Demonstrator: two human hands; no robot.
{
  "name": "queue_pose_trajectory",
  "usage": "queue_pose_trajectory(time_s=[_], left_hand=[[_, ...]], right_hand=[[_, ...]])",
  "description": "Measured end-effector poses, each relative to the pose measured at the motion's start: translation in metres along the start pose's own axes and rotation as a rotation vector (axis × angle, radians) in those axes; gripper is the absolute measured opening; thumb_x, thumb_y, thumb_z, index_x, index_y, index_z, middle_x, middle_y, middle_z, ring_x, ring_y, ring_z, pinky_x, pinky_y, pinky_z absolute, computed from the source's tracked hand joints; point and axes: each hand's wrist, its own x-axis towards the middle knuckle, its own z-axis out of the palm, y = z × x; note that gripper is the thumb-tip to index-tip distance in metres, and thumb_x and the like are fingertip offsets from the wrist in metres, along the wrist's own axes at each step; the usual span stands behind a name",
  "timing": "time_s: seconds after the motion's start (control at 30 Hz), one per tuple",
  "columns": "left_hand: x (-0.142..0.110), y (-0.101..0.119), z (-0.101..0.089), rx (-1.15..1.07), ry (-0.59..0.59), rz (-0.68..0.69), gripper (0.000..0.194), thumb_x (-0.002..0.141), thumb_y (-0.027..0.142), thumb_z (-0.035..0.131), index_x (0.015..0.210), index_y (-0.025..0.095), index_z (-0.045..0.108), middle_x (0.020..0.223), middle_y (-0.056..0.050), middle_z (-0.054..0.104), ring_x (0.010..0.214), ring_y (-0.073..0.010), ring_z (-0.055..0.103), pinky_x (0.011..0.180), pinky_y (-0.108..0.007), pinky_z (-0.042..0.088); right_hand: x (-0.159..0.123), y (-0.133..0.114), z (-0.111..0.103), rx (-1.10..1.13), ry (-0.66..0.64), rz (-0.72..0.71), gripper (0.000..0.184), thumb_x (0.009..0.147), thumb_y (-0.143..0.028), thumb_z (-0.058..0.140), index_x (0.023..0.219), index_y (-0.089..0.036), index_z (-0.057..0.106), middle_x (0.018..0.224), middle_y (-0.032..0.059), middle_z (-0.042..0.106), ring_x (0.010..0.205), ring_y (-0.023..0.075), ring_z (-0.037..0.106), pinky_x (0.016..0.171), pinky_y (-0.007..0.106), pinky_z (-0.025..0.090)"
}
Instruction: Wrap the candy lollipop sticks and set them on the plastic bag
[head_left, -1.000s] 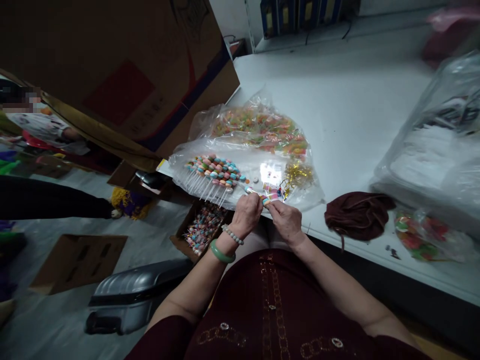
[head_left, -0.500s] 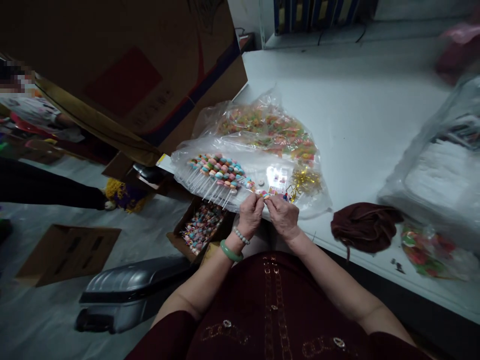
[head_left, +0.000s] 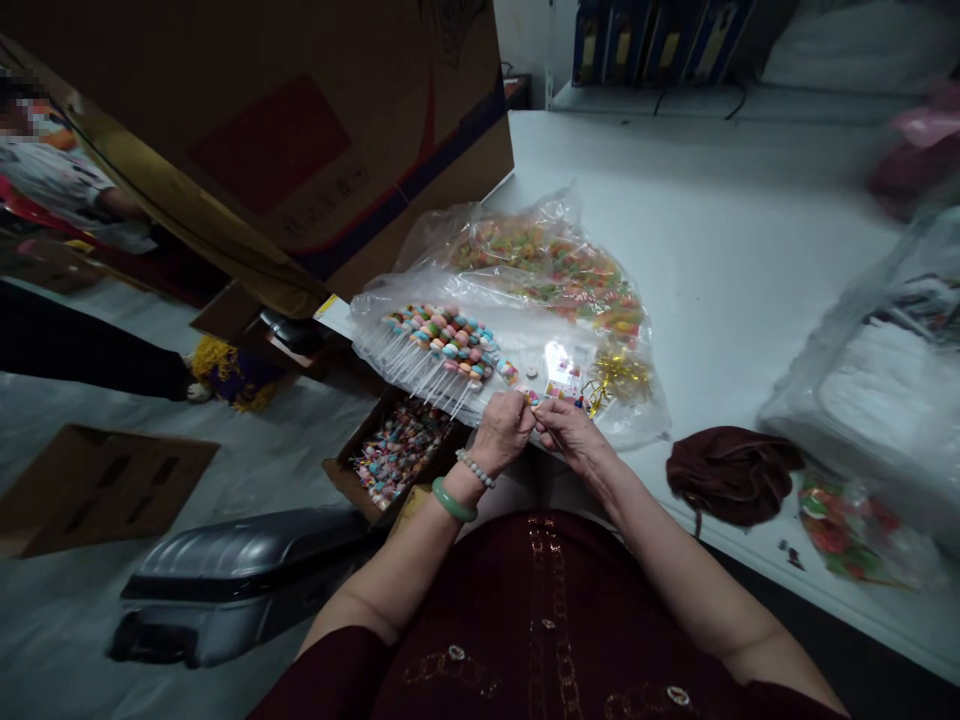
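Note:
My left hand (head_left: 506, 428) is closed, its fingertips pinching a small, brightly coloured macaron lollipop (head_left: 532, 397), mostly hidden by the fingers. Pinched together, the fingers of my right hand (head_left: 568, 428) meet the same piece from the other side. Just beyond lies a clear plastic sheet (head_left: 517, 317) on the table. A bunch of macaron lollipops (head_left: 442, 340) with white sticks rests on it, left of my hands. Gold twist ties (head_left: 621, 374) and a printed card (head_left: 564, 372) lie past my right hand.
A bag of orange and green pieces (head_left: 551, 255) lies behind. A large carton (head_left: 300, 130) stands at left; a box of lollipops (head_left: 397, 450) sits below the table edge. A brown cloth (head_left: 731, 475) and plastic bag (head_left: 885, 360) are at right. A suitcase (head_left: 225, 570) and another person (head_left: 67, 190) are left.
Both hands stay together at the small lollipop, with the right hand's fingers shifting and its wrist turning slightly. The view has swung, so the table things appear a little further right.

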Motion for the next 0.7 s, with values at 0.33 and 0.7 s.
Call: queue_pose_trajectory(time_s=[0.33, 0.7], left_hand=[[-0.005, 0.003, 0.003, -0.215, 0.104, -0.101, 0.019, 0.083, 0.011, 0.049, 0.070, 0.022, 0.041, 0.061, 0.003, 0.044, 0.060, -0.0142, 0.044, 0.059, -0.028, 0.034], [-0.013, 0.011, 0.008, -0.473, 0.126, -0.288, 0.019, 0.086, 0.024, 0.053, 0.067, 0.021, 0.050, 0.064, -0.001, 0.048, 0.064, -0.0156, 0.045, 0.067, -0.031, 0.037]], right_hand=[[0.006, 0.010, 0.014, 0.032, 0.186, -0.014, 0.037, 0.054, -0.042, 0.077, 0.061, -0.020, 0.048, 0.043, -0.0097, 0.043, 0.034, 0.0019, 0.023, 0.035, 0.018, 0.008], [0.014, 0.018, 0.026, -0.101, 0.310, -0.265, 0.038, 0.066, -0.046, 0.071, 0.056, -0.023, 0.042, 0.045, -0.0099, 0.032, 0.043, 0.0077, 0.025, 0.044, 0.025, 0.020]])
